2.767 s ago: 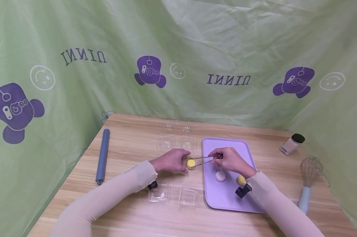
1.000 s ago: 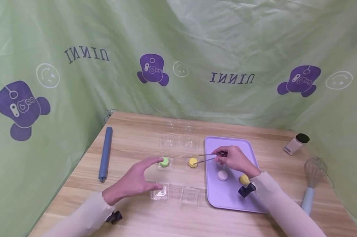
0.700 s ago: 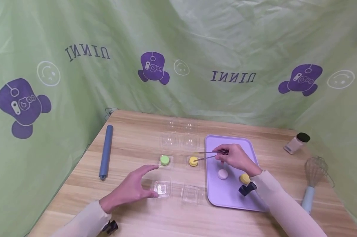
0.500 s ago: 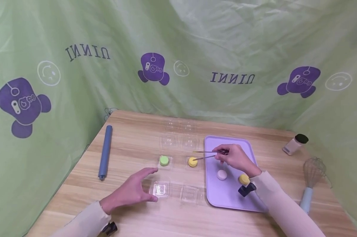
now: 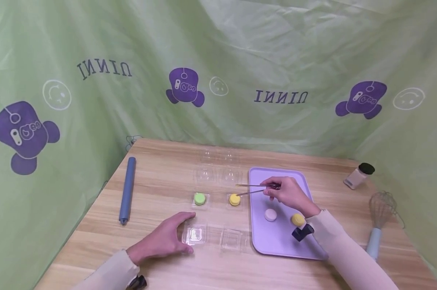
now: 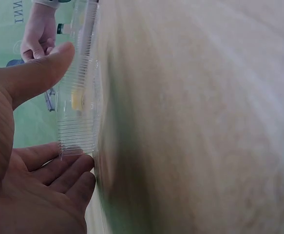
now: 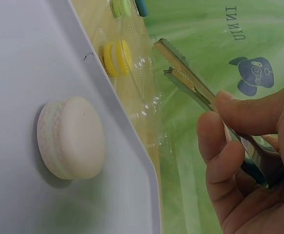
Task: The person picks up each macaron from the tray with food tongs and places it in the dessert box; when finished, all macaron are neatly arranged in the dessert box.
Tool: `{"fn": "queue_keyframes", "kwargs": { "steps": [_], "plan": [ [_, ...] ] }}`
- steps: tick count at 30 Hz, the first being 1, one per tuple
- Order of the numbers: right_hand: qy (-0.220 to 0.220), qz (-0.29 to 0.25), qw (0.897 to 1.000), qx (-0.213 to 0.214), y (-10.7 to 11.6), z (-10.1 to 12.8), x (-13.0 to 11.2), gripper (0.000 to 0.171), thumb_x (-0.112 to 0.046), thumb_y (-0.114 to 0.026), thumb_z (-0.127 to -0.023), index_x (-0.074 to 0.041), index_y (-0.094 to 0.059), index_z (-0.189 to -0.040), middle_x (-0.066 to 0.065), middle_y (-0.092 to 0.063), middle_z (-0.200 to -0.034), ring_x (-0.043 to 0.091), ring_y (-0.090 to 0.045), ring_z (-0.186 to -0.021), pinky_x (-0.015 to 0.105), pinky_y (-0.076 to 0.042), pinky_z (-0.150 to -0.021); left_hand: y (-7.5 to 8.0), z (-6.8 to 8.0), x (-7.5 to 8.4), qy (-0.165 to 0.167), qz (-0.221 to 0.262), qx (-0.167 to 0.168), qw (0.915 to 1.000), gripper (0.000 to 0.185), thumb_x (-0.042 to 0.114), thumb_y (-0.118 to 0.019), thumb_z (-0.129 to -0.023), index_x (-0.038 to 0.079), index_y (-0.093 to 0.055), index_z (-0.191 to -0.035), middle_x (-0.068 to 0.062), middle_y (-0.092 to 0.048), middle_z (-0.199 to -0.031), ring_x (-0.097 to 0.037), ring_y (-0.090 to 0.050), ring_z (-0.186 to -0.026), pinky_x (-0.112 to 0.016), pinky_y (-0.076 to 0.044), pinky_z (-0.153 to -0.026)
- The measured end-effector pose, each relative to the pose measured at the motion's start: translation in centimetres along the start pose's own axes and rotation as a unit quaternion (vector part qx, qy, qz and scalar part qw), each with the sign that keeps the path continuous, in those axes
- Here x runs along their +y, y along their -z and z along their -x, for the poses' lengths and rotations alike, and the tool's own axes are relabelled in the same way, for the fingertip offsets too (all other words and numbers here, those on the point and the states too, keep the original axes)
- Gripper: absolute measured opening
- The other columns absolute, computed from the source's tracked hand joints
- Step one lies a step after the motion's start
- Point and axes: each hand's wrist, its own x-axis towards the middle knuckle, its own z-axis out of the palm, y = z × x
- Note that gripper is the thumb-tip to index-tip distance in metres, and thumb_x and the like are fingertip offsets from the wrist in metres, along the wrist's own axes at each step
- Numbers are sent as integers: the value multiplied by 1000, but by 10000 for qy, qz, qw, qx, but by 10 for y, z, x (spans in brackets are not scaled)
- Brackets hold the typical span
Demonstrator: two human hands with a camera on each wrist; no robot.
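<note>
Fingers [image 5: 274, 189] on tongs [image 5: 252, 189]; "INNIU" backdrop [image 5: 280, 96]

A: How is the scene lit?
B: Evenly and brightly, with soft light from above. The hands throw only faint, short shadows on the wooden table [image 5: 160, 177], and the green backdrop [image 5: 276, 48] shows gentle creases without hard glare.

A: Is anything blurred?
B: The head view is sharp in the middle, with straight lines bowing slightly toward the edges. In the left wrist view the table surface [image 6: 205, 117] is a smeared, out-of-focus wash. In the right wrist view the pale macaron [image 7: 71, 137] is crisp, while the near fingers [image 7: 224, 161] look soft
</note>
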Motion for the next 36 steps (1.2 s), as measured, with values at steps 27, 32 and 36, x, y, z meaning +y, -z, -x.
{"fn": "queue_keyframes", "kwargs": {
  "steps": [27,32,36],
  "plan": [
    [80,-623,9951,764,29,4,-5,28,-16,-75,-92,-2,-73,-117,10,-70,-73,7,-60,-57,25,-49,-47,-3,-9,1,104,140,76,9998,87,28,-93,-64,8,-56,-141,-7,-63,-140,-29,-58,-132,-55,-45,-116],
    [149,-711,9912,1105,47,16,-5,32,-17,-74,-93,0,-71,-120,5,-72,-74,8,-59,-56,25,-51,-49,-2,-10,0,118,172,76,9998,86,27,-93,-65,8,-57,-140,-7,-63,-140,-30,-58,-133,-54,-44,-116],
    [113,-773,9870,1407,62,27,-1,35,-17,-74,-93,4,-69,-121,-8,-72,-71,6,-61,-57,24,-53,-50,-2,-10,0,140,186,72,9997,85,27,-93,-64,8,-57,-139,-7,-63,-140,-29,-58,-133,-54,-44,-116]
  ]
}}
